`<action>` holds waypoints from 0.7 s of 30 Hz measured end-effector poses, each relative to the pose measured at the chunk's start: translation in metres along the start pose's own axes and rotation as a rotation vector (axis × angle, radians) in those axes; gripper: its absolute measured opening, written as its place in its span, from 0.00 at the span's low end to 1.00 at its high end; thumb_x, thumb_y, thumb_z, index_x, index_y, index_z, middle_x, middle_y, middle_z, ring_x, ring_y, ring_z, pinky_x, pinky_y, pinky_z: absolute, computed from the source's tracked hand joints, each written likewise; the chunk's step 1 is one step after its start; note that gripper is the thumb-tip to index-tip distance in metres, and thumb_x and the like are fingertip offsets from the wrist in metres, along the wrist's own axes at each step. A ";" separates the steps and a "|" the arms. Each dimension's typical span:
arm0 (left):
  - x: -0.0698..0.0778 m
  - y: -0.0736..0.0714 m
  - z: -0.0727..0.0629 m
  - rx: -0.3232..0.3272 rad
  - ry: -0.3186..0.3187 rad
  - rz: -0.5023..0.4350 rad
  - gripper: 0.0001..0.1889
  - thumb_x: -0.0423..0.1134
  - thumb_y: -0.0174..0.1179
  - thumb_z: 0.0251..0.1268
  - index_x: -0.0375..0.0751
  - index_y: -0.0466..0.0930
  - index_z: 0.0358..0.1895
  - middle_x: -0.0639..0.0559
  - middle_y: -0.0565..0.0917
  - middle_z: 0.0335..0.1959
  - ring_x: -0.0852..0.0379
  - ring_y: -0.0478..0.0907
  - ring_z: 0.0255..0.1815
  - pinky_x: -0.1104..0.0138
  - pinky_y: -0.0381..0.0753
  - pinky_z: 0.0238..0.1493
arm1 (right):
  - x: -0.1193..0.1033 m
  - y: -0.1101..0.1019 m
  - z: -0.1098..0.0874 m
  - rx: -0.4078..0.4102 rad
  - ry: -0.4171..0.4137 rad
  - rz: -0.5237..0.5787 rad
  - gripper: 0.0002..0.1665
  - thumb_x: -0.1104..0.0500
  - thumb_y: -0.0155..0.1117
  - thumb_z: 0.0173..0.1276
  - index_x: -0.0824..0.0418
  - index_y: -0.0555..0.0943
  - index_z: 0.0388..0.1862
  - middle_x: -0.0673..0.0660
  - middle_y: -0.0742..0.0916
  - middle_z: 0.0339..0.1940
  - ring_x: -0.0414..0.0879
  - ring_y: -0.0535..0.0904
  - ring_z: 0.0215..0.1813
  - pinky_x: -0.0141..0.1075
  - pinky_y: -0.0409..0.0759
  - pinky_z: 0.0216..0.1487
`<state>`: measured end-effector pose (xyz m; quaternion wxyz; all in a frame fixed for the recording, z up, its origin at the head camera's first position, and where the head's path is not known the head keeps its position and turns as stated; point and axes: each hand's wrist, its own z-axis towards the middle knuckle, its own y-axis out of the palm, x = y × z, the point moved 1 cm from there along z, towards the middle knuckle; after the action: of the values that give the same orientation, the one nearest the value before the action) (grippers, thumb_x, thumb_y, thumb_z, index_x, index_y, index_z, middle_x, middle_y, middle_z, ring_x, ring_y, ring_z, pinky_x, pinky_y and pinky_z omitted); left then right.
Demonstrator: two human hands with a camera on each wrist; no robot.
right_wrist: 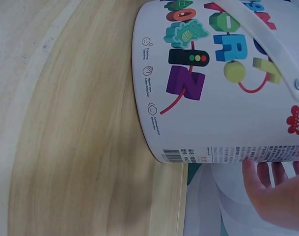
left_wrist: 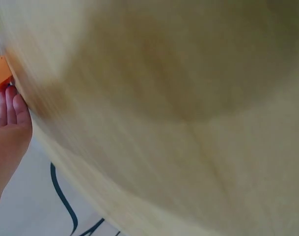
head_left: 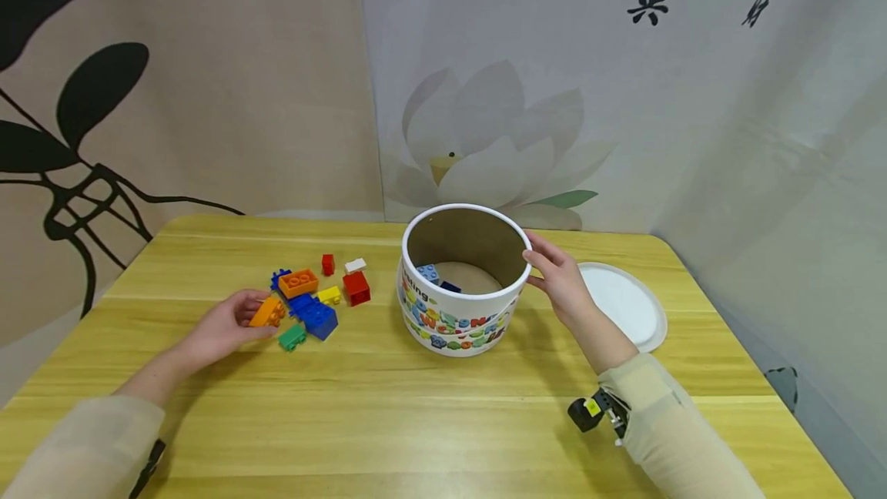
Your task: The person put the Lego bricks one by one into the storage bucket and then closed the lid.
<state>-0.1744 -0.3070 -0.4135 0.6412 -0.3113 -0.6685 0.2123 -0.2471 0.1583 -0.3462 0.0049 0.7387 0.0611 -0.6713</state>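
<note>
My left hand (head_left: 232, 320) pinches an orange toy brick (head_left: 269, 313) at the near left edge of a loose pile. In the left wrist view, the fingers lie behind that brick (left_wrist: 0, 73); the thumb is hidden. Close by are a green brick (head_left: 292, 337), a blue brick (head_left: 320, 319), another orange brick (head_left: 299, 282) and a yellow brick (head_left: 329, 296). My right hand (head_left: 564, 283) touches the outer right side of a white, printed bucket (head_left: 457, 329) near its rim. Light blue (head_left: 428, 273) and dark blue bricks (head_left: 450, 286) lie inside.
A round white lid (head_left: 627, 310) lies flat at the right, behind the right forearm. Two red bricks (head_left: 356, 288) and a white brick (head_left: 356, 265) sit between the pile and the bucket. The wooden table (head_left: 388, 422) ends at a printed cloth backdrop (head_left: 312, 98).
</note>
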 end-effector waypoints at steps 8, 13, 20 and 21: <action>-0.008 -0.001 -0.001 0.003 0.029 0.022 0.24 0.35 0.57 0.64 0.22 0.68 0.58 0.30 0.78 0.49 0.49 0.78 0.45 0.78 0.75 0.37 | 0.000 0.001 -0.001 0.005 -0.001 -0.009 0.28 0.60 0.48 0.72 0.61 0.63 0.70 0.59 0.69 0.70 0.45 0.71 0.60 0.25 0.77 0.43; -0.011 -0.002 0.000 0.019 0.027 0.031 0.23 0.36 0.56 0.65 0.22 0.69 0.58 0.30 0.78 0.49 0.49 0.78 0.45 0.73 0.78 0.39 | 0.000 0.002 -0.001 0.003 -0.001 -0.012 0.28 0.60 0.48 0.73 0.60 0.63 0.70 0.60 0.69 0.70 0.44 0.71 0.59 0.25 0.77 0.43; -0.001 -0.012 0.001 0.010 -0.003 0.004 0.26 0.41 0.54 0.68 0.23 0.66 0.61 0.28 0.76 0.53 0.46 0.76 0.48 0.76 0.76 0.39 | -0.002 0.002 0.000 0.013 0.004 -0.009 0.28 0.60 0.48 0.72 0.59 0.63 0.71 0.58 0.69 0.71 0.49 0.69 0.63 0.24 0.77 0.43; 0.000 -0.013 0.002 0.010 -0.010 0.000 0.26 0.41 0.54 0.68 0.23 0.66 0.61 0.28 0.76 0.54 0.47 0.76 0.49 0.77 0.75 0.38 | -0.002 0.002 0.000 0.014 0.004 -0.010 0.28 0.60 0.48 0.72 0.59 0.63 0.71 0.58 0.69 0.71 0.50 0.68 0.64 0.24 0.77 0.43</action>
<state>-0.1781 -0.3159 -0.4043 0.6394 -0.3072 -0.6705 0.2173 -0.2470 0.1561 -0.3445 -0.0036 0.7398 0.0601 -0.6701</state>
